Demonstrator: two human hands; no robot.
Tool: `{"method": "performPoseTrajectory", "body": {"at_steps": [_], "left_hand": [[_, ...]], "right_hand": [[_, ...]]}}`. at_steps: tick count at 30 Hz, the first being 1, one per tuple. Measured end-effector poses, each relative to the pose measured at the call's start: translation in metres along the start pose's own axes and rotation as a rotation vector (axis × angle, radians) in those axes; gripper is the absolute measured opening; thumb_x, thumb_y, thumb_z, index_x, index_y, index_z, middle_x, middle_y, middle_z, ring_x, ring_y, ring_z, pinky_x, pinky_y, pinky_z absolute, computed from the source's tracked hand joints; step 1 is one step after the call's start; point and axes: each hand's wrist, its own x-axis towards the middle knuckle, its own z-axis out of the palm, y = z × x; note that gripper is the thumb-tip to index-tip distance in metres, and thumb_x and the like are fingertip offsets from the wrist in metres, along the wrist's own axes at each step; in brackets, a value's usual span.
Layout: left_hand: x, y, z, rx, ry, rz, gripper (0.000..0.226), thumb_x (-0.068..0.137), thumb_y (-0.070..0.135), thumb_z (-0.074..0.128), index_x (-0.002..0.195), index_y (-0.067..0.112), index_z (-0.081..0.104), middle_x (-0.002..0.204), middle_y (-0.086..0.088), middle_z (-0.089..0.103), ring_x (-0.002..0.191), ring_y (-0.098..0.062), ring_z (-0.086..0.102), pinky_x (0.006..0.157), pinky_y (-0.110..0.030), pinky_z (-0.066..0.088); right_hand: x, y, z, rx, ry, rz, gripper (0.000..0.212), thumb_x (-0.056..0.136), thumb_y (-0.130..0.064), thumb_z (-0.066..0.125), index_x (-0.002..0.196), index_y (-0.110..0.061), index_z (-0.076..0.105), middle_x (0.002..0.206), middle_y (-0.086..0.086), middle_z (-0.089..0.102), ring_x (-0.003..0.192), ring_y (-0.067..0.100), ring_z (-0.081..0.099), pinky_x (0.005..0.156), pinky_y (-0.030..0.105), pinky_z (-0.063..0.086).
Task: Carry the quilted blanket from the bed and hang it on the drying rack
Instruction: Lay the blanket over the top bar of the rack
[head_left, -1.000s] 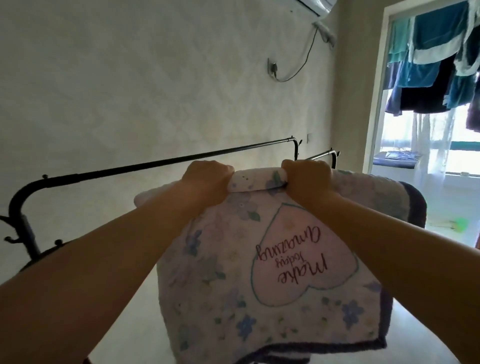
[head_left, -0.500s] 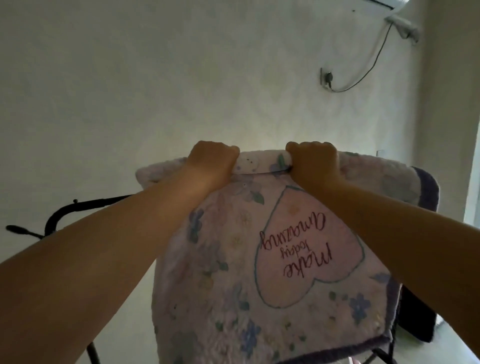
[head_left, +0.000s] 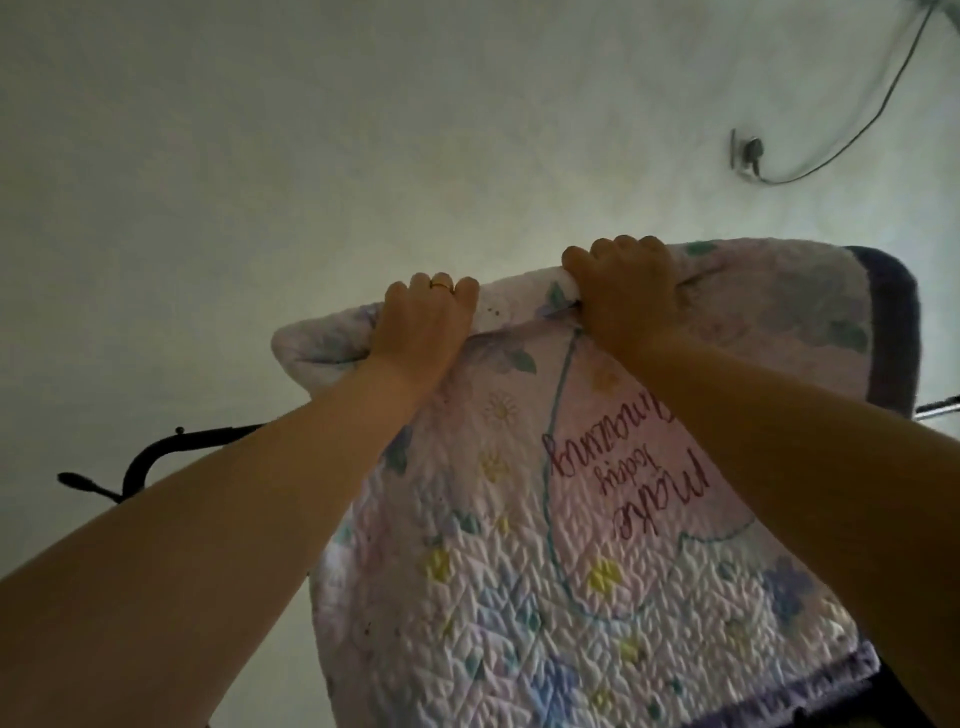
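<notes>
Quilted blanket folded top edge clenched by left hand, right hand; grip closed.

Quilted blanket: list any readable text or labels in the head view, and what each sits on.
"make today amazing": red script, seen upside down, inside the teal heart outline on the quilted blanket; the right hand's forearm hides the end of "amazing".
No other text, brand or number can be read; none shows on the wall socket or the drying rack.
</notes>
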Motion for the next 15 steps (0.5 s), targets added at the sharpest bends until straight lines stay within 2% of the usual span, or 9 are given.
{"method": "performPoseTrajectory", "body": {"at_steps": [7, 10, 12, 15], "left_hand": [[0.015, 0.026, 0.029, 0.122, -0.023, -0.011, 0.019, 0.085, 0.017, 0.059, 0.103, 0.018, 0.058, 0.088, -0.005, 0.066, 0.081, -0.023, 0.06, 0.062, -0.032, 0.045], [0.015, 0.043, 0.041, 0.142, -0.019, -0.065, 0.016, 0.084, 0.018, 0.053, 0.1, 0.019, 0.057, 0.088, -0.004, 0.063, 0.084, -0.025, 0.057, 0.069, -0.037, 0.047], [0.013, 0.056, 0.049, 0.162, -0.03, -0.121, 0.021, 0.085, 0.019, 0.048, 0.106, 0.021, 0.054, 0.094, -0.004, 0.061, 0.09, -0.026, 0.056, 0.08, -0.041, 0.048], [-0.001, 0.077, 0.059, 0.209, -0.093, -0.184, 0.044, 0.092, 0.026, 0.039, 0.136, 0.028, 0.044, 0.125, -0.009, 0.058, 0.111, -0.029, 0.057, 0.099, -0.044, 0.045]], "right_hand": [[-0.008, 0.017, 0.052, 0.133, -0.017, 0.021, 0.012, 0.084, -0.018, 0.059, 0.095, -0.015, 0.06, 0.081, 0.009, 0.064, 0.076, 0.03, 0.058, 0.072, 0.038, 0.038], [-0.012, 0.021, 0.074, 0.176, -0.036, 0.043, 0.011, 0.083, -0.014, 0.056, 0.092, -0.015, 0.061, 0.079, 0.01, 0.063, 0.075, 0.03, 0.058, 0.073, 0.038, 0.039], [-0.014, 0.023, 0.087, 0.209, -0.033, 0.061, 0.01, 0.084, -0.011, 0.054, 0.089, -0.014, 0.062, 0.077, 0.011, 0.063, 0.074, 0.03, 0.058, 0.073, 0.038, 0.039], [-0.016, 0.019, 0.105, 0.235, -0.054, 0.094, 0.012, 0.085, -0.007, 0.052, 0.085, -0.013, 0.062, 0.074, 0.011, 0.062, 0.071, 0.028, 0.056, 0.072, 0.037, 0.037]]}}
